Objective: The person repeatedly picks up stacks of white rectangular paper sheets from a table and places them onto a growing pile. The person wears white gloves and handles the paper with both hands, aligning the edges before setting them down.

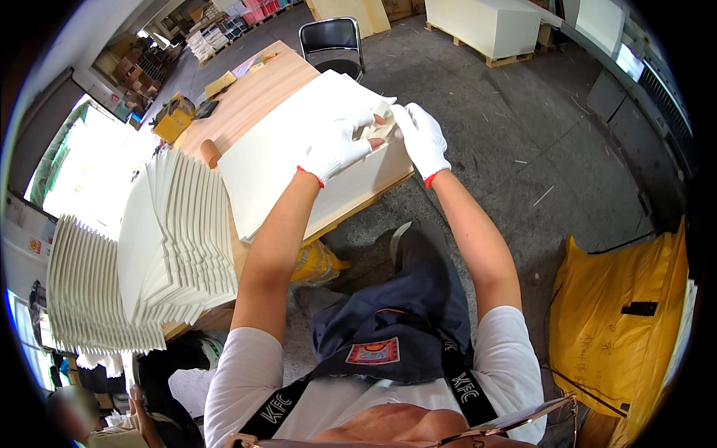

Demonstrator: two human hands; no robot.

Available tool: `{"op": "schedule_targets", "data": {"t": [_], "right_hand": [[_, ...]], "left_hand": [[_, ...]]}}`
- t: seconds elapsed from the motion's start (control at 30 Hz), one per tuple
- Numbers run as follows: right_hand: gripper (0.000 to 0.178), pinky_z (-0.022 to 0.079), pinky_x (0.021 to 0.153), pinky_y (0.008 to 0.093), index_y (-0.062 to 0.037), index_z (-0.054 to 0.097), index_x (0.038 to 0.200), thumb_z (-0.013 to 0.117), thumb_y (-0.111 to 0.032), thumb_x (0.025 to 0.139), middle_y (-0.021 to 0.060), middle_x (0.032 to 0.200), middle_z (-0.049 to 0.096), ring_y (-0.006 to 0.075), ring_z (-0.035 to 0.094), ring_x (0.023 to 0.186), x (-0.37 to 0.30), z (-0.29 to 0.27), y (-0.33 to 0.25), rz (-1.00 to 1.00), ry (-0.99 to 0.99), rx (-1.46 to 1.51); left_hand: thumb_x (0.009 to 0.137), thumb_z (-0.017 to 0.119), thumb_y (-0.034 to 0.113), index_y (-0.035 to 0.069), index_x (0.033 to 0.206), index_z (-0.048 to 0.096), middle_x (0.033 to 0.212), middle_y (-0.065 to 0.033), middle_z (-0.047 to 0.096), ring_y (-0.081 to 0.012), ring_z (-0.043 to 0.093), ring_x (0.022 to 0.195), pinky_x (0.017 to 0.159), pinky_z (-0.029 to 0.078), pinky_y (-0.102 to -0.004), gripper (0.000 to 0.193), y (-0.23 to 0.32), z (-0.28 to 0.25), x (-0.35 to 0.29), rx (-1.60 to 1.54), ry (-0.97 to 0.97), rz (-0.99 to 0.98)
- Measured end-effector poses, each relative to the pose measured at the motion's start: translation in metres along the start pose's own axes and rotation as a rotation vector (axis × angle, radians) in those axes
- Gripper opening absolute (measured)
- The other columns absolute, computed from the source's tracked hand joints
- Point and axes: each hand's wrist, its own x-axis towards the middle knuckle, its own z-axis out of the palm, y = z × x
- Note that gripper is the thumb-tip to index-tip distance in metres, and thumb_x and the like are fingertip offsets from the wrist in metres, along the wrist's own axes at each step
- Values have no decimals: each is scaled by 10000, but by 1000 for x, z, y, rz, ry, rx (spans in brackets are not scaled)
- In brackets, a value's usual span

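Observation:
A thick stack of large white paper sheets (261,149) lies on a wooden table in front of me. Both of my hands wear white knit gloves with red cuffs and work at the stack's right-hand corner. My left hand (337,148) rests on top with thumb and fingers apart, its bare fingertips touching the sheets at the edge. Around the corner's outer side, my right hand (423,140) is closed on the sheet edges, its fingers curled and partly hidden. Between the two hands some sheets look bent or lifted.
Fanned white sheet piles (187,231) stand to the left. On the wooden table (280,63) are a yellow box (174,118) and a brown cylindrical object (210,153). A black chair (331,45) stands beyond; a yellow covered stack (616,321) is at right. Another person (134,418) is at lower left.

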Motion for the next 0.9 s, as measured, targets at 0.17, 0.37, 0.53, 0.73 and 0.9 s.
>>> {"op": "schedule_targets", "data": {"t": [0.17, 0.37, 0.53, 0.73, 0.9], "right_hand": [[510, 456, 717, 452, -67, 605, 856, 500, -548, 986, 147, 786, 638, 356, 623, 769, 0, 0, 2, 16, -4, -4], [520, 467, 742, 461, -76, 626, 919, 470, -567, 992, 168, 857, 674, 381, 655, 845, 0, -7, 2, -4, 8, -91], [595, 481, 786, 499, -80, 627, 1032, 450, -645, 974, 213, 956, 696, 415, 671, 926, 2, -38, 1, 4, -65, -396], [468, 527, 730, 472, -92, 669, 971, 523, -537, 980, 164, 880, 705, 358, 688, 824, 0, -28, 8, -335, -129, -678], [480, 530, 728, 465, -101, 654, 948, 522, -561, 980, 144, 844, 668, 345, 672, 801, 5, -33, 6, -468, -150, -780]], "left_hand": [[885, 740, 300, 196, 1264, 664, 1079, -111, 731, -233, 688, 956, 870, 528, -358, 401, -7, 1, 3, -19, 16, 58], [882, 688, 211, 206, 1272, 661, 1146, -128, 718, -280, 695, 997, 902, 539, -369, 390, -8, 4, -1, 83, 83, 213], [846, 659, 143, 225, 1322, 635, 1276, -106, 664, -334, 664, 1081, 938, 550, -408, 484, -8, 10, -8, 296, 203, 463], [879, 628, 196, 154, 1213, 656, 1210, -94, 681, -325, 671, 1030, 876, 545, -429, 338, -25, 16, -8, 338, 342, 517], [885, 639, 215, 130, 1181, 679, 1222, -116, 675, -347, 673, 1014, 874, 541, -408, 310, -26, 14, 13, 343, 245, 364]]}}
